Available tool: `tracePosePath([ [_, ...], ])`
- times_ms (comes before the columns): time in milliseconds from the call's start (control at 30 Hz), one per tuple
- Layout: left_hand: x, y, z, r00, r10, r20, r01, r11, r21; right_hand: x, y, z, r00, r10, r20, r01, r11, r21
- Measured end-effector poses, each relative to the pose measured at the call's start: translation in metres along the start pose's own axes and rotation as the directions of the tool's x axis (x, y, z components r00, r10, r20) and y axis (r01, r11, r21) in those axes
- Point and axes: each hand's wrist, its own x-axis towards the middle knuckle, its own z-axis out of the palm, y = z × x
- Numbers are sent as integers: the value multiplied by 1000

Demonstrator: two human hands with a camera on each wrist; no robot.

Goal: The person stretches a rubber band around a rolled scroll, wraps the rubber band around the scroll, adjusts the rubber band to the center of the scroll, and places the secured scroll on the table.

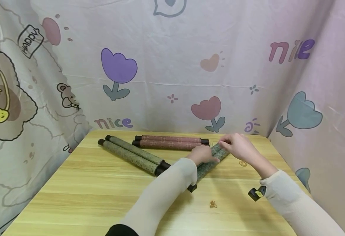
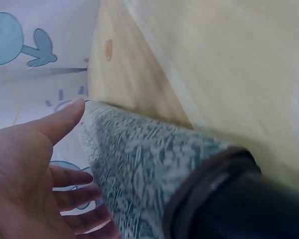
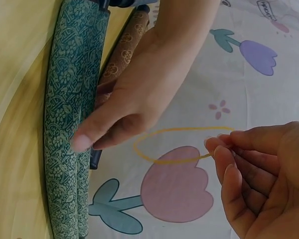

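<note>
A teal patterned scroll, rolled up from both ends into two side-by-side rolls, lies slanted on the table with a black end knob towards the front. My left hand holds it around its middle, thumb on the near side; in the left wrist view the fingers curl along its other side. Beyond the scroll's far end, my right hand pinches a yellow rubber band between thumb and fingertips. The band hangs as a loose loop, apart from the scroll in the right wrist view.
An olive double-rolled scroll lies slanted at the left. Behind, a dark red one lies along the table's back edge. Loose rubber bands sit at the right, and a small clump of bands lies nearer the front. A printed curtain surrounds the table.
</note>
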Motion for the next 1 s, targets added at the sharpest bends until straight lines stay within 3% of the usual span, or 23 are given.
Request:
tracePosePath([
  [333, 0, 9, 8, 999, -44, 5, 43, 996, 83, -4, 6, -2, 1000, 22, -2, -22, 1000, -13],
  [600, -5, 9, 3, 991, -80, 105, 69, 992, 103, -5, 8, -2, 1000, 26, -2, -26, 1000, -10],
  [867, 3, 14, 20, 991, -132, 4, 131, 988, 87, -7, 8, 0, 1000, 12, -7, -12, 1000, -14],
  [1000, 5, 12, 19, 993, -116, -31, 118, 989, 88, -7, 9, -1, 1000, 15, 0, -15, 1000, -14],
])
